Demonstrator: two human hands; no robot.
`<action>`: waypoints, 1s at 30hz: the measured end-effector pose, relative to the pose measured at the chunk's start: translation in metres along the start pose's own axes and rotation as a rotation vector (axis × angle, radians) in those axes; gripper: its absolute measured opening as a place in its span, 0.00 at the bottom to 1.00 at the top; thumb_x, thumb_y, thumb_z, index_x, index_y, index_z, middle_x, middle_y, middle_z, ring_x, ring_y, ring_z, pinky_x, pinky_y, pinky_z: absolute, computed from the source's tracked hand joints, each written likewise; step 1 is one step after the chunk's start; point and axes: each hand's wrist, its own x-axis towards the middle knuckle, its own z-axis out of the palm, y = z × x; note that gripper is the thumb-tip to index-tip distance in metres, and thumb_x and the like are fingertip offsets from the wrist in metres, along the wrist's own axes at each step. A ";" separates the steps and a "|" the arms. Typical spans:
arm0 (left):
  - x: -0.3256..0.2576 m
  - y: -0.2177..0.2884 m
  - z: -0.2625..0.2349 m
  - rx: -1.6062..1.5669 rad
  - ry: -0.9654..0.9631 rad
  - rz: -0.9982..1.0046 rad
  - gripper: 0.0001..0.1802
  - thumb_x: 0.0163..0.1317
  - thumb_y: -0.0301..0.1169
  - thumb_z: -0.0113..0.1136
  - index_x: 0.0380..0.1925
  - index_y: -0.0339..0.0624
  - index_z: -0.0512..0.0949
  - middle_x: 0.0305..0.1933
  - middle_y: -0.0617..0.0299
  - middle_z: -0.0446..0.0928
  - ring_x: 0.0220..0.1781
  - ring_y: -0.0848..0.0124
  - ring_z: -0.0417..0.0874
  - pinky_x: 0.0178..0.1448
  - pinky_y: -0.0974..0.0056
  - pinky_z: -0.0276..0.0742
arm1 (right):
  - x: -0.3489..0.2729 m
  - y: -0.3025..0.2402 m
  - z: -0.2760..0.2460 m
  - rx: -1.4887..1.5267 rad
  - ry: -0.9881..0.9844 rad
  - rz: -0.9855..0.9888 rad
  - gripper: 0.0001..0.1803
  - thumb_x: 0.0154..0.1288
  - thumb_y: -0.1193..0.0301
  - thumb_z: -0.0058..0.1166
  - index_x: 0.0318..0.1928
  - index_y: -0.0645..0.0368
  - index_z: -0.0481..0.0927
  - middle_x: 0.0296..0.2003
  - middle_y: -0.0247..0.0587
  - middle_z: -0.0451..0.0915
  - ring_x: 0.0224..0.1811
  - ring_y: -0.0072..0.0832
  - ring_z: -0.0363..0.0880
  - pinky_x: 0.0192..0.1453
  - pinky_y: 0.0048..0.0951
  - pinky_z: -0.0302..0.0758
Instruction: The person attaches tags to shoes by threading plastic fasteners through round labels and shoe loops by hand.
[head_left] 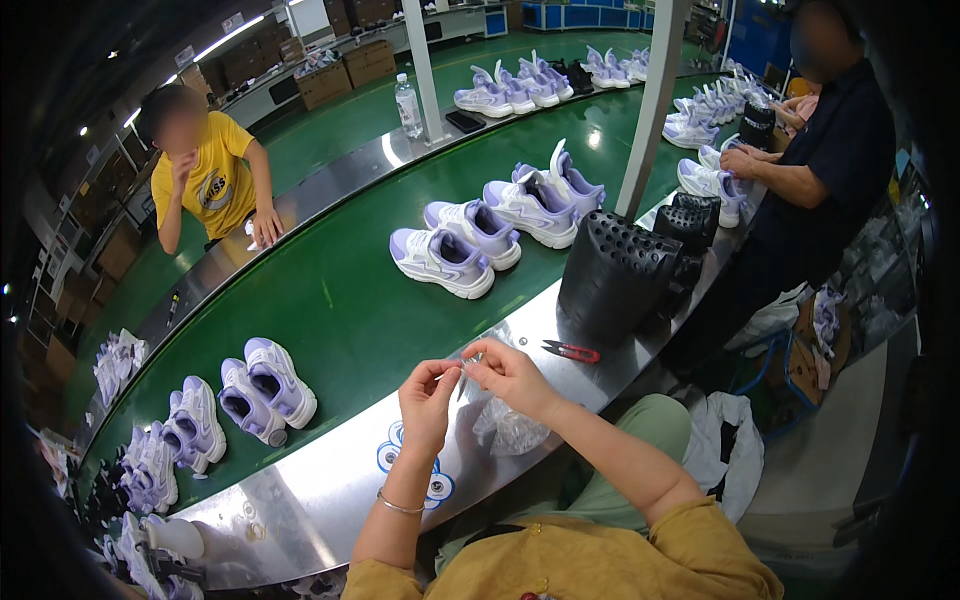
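My left hand (428, 405) and my right hand (508, 378) meet above the steel edge of the bench, thumbs and fingers pinched together. A small, thin, pale piece (461, 384) shows between the fingertips; its kind is too small to tell. Just below my right hand lies a crumpled clear plastic bag (511, 428). Several round blue-and-white tags (439, 487) are spread on the steel beside my left wrist. To the right of my hands rest red-handled thread snips (572, 351), blades pointing left.
Purple-and-white sneakers (445, 262) stand in pairs on the green conveyor belt (345, 325); more sneakers (265, 388) are at left. Black perforated containers (612, 280) stand at right. A person in yellow (222, 165) sits across; another in dark clothes (845, 150) handles a sneaker (712, 190).
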 end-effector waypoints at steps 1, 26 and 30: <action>0.003 0.000 0.002 0.064 0.014 0.040 0.04 0.60 0.21 0.58 0.35 0.33 0.77 0.35 0.62 0.79 0.37 0.78 0.77 0.43 0.74 0.73 | 0.002 -0.007 -0.001 0.008 -0.027 0.012 0.08 0.66 0.71 0.51 0.43 0.62 0.75 0.22 0.24 0.68 0.23 0.12 0.63 0.28 0.17 0.63; 0.258 -0.098 0.022 1.016 0.073 0.205 0.19 0.60 0.32 0.58 0.51 0.39 0.74 0.29 0.50 0.80 0.29 0.63 0.83 0.37 0.60 0.77 | 0.076 0.059 -0.090 -0.181 0.221 0.072 0.06 0.61 0.73 0.55 0.33 0.65 0.78 0.20 0.25 0.73 0.22 0.11 0.65 0.25 0.18 0.61; 0.247 -0.091 0.007 0.771 0.076 0.127 0.13 0.62 0.29 0.55 0.45 0.36 0.77 0.24 0.58 0.78 0.23 0.75 0.80 0.27 0.69 0.74 | 0.087 0.073 -0.110 -0.212 0.222 0.083 0.06 0.61 0.72 0.55 0.33 0.64 0.79 0.20 0.27 0.74 0.22 0.11 0.65 0.24 0.19 0.61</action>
